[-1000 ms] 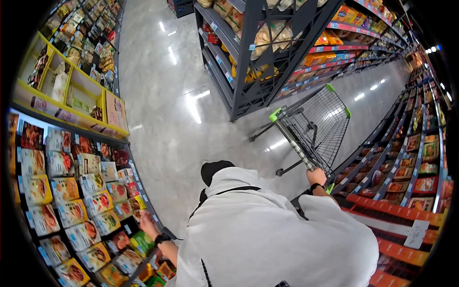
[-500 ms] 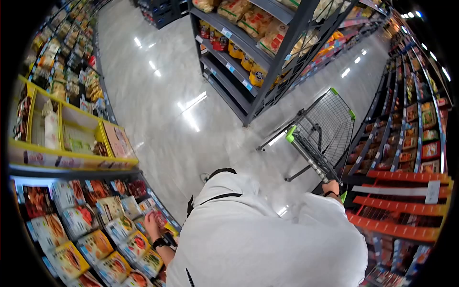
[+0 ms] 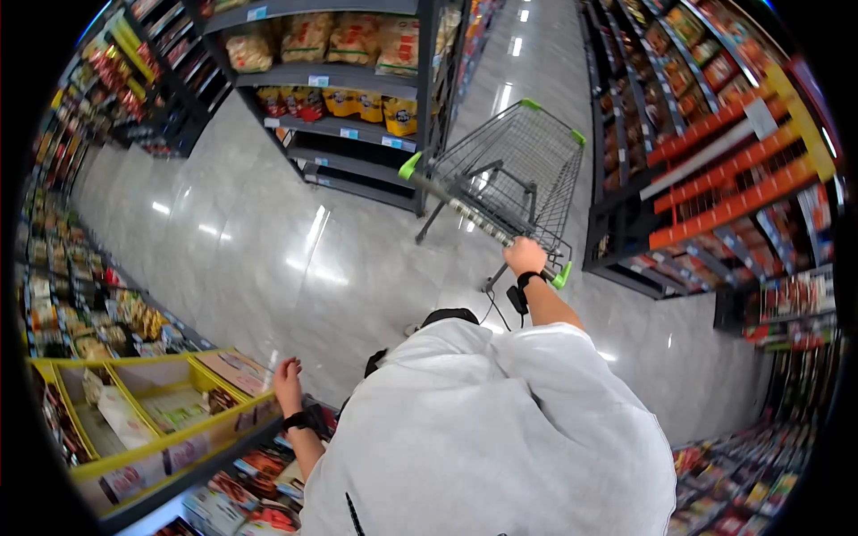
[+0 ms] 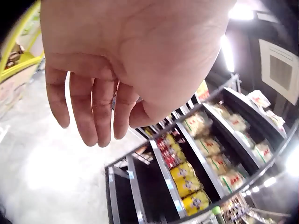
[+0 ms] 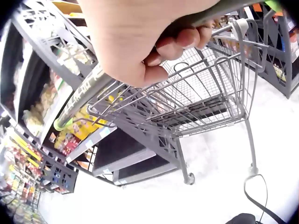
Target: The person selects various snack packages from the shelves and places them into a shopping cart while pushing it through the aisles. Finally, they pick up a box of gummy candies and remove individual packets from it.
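A wire shopping cart (image 3: pixel 509 170) with green corners stands ahead and to the right in the head view. My right hand (image 3: pixel 525 256) grips its handle near the right end; in the right wrist view the fingers of my right hand (image 5: pixel 154 42) curl round the bar. The cart's basket (image 5: pixel 201 93) shows no goods. My left hand (image 3: pixel 288 384) hangs in the air beside a yellow-edged bin (image 3: pixel 192 438), holding nothing. The left wrist view shows my left hand (image 4: pixel 126 60) with loosely extended fingers.
A dark shelf unit (image 3: pixel 357 80) with bagged goods stands ahead, left of the cart. Orange-railed racks (image 3: pixel 733 196) are at the right. Packaged food lies in a case (image 3: pixel 259 473) at lower left. Grey floor (image 3: pixel 259 241) runs between them.
The view has swung left and the cart now appears nearer the middle. My left hand has moved from the packaged food to beside the yellow bin. My right hand still grips the handle.
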`<state>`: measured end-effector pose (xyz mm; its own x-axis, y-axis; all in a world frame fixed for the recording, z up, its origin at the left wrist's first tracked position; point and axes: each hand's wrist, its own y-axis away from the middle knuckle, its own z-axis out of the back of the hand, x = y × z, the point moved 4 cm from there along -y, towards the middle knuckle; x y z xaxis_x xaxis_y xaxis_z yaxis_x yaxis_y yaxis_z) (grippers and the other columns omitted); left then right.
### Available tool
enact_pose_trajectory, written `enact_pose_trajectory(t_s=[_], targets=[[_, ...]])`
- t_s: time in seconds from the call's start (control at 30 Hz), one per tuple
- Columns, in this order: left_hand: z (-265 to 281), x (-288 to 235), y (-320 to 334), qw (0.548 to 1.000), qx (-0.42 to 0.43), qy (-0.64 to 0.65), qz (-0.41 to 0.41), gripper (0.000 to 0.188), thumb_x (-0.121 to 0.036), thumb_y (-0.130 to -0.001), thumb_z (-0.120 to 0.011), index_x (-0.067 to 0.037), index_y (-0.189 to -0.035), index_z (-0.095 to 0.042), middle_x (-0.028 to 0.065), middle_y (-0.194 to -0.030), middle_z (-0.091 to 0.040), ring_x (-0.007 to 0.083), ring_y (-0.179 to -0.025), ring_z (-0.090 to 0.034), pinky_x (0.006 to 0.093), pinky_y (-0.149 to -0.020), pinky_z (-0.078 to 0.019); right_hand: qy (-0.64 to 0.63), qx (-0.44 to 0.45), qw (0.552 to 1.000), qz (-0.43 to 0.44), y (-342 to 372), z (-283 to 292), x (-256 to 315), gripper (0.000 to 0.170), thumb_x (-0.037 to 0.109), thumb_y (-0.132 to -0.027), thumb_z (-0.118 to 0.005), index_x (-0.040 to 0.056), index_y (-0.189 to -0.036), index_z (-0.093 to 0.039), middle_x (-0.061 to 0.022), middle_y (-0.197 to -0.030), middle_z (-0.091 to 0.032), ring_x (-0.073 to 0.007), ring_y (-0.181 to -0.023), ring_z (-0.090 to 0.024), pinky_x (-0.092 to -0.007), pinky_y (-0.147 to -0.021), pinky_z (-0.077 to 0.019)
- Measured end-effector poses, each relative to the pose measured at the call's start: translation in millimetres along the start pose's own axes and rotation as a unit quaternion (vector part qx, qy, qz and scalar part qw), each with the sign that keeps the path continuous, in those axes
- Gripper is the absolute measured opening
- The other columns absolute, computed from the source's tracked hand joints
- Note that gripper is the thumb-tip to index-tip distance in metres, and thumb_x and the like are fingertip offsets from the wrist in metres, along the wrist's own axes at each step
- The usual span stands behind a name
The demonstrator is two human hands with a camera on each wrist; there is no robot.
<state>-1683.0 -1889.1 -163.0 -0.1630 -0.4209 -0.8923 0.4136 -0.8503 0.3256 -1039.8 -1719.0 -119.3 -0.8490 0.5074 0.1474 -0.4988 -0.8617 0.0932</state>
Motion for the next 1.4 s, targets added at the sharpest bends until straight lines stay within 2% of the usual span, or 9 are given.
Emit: enact_pose_trajectory(t_s=[0.17,0.27,0.37,0.43,0.5,0.53,0.6,0.9,1.4], targets=[[-68,-66,7,0.867,0.157,-0.365,-0.3,0.033,-0.017,-0.086,-0.062,-0.007,-0.118,-0.065,0.0136,-0.11,-0.069,0.0311,-0.104,-0.064,0.0378,-0.091,-0.0488,0.008,0.069,0.998,0.01,127,-18,-8,0.03,0.035,-0.074,-0.067,0.0135,-0.093,-0.076,-0.0148,-0.088,-0.073,-0.034,-0.086,-0.07,-0.0453,-0.076,-0.0563],[-118,-125,48,0.82,0.266,-0.305,-0.404,0.039,-0.019,-0.081,-0.067,-0.01,-0.118,-0.064,0.0122,-0.117,-0.064,0.0329,-0.117,-0.056,0.0471,-0.1,-0.0424,0.02,0.119,0.993,0.015,209,-27,-15,0.031,0.037,-0.073,-0.068,0.0139,-0.092,-0.076,-0.0132,-0.089,-0.073,-0.0334,-0.084,-0.07,-0.0463,-0.075,-0.0561],[-154,-171,70,0.711,0.223,-0.34,-0.574,0.042,-0.024,-0.078,-0.07,-0.011,-0.117,-0.062,0.0107,-0.126,-0.059,0.0336,-0.124,-0.05,0.0575,-0.107,-0.034,0.042,0.166,0.983,0.058,278,-43,-27,0.031,0.037,-0.074,-0.066,0.0133,-0.091,-0.075,-0.0139,-0.09,-0.073,-0.0336,-0.089,-0.069,-0.0465,-0.077,-0.0559],[-181,-148,72,0.573,0.357,-0.411,-0.613,0.047,-0.028,-0.074,-0.073,-0.012,-0.117,-0.06,0.011,-0.127,-0.055,0.0342,-0.129,-0.045,0.066,-0.108,-0.0251,0.034,0.21,0.974,0.079,319,-35,-25,0.032,0.037,-0.074,-0.063,0.0132,-0.091,-0.075,-0.0149,-0.09,-0.072,-0.0343,-0.091,-0.069,-0.0473,-0.077,-0.0556],[-194,-95,74,0.493,0.45,-0.44,-0.6,0.031,-0.024,-0.078,-0.067,-0.015,-0.107,-0.06,0.0091,-0.094,-0.066,0.0289,-0.099,-0.065,0.0602,-0.108,-0.0292,0.007,0.238,0.966,0.1,360,-38,-37,0.033,0.039,-0.075,-0.062,0.0136,-0.091,-0.075,-0.0157,-0.09,-0.072,-0.0355,-0.089,-0.069,-0.0488,-0.075,-0.0551],[-189,-82,81,0.442,0.495,-0.435,-0.608,0.018,-0.02,-0.082,-0.062,-0.014,-0.099,-0.058,0.0085,-0.082,-0.067,0.0294,-0.08,-0.068,0.0551,-0.092,-0.0446,0.004,0.241,0.964,0.117,377,-52,-49,0.033,0.041,-0.075,-0.062,0.0139,-0.091,-0.075,-0.0159,-0.089,-0.072,-0.0362,-0.087,-0.069,-0.0496,-0.074,-0.0548],[-165,-55,97,0.453,0.553,-0.393,-0.578,0.016,-0.023,-0.085,-0.061,-0.012,-0.093,-0.053,0.0114,-0.079,-0.067,0.0334,-0.074,-0.068,0.0478,-0.057,-0.0502,-0.015,0.245,0.966,0.082,415,-41,-58,0.033,0.042,-0.074,-0.063,0.0142,-0.089,-0.073,-0.0156,-0.085,-0.071,-0.0381,-0.081,-0.067,-0.0505,-0.069,-0.0528],[-151,-13,138,0.473,0.518,-0.548,-0.456,0.042,-0.058,-0.073,-0.068,-0.016,-0.076,-0.073,0.0098,-0.078,-0.071,0.0314,-0.074,-0.069,0.0466,-0.062,-0.0531,-0.025,0.22,0.974,0.051,478,-28,-70,0.026,0.033,-0.074,-0.063,0.0154,-0.091,-0.073,-0.0128,-0.081,-0.072,-0.0332,-0.077,-0.07,-0.0467,-0.067,-0.0548],[-205,-26,176,0.491,0.492,-0.614,-0.375,0.048,-0.06,-0.074,-0.062,-0.017,-0.088,-0.077,0.0129,-0.083,-0.072,0.0349,-0.081,-0.069,0.0462,-0.074,-0.0554,-0.007,0.141,0.985,0.099,438,-29,-165,0.021,0.024,-0.071,-0.063,0.0171,-0.087,-0.075,-0.0102,-0.082,-0.073,-0.0291,-0.078,-0.071,-0.0426,-0.067,-0.0556]])
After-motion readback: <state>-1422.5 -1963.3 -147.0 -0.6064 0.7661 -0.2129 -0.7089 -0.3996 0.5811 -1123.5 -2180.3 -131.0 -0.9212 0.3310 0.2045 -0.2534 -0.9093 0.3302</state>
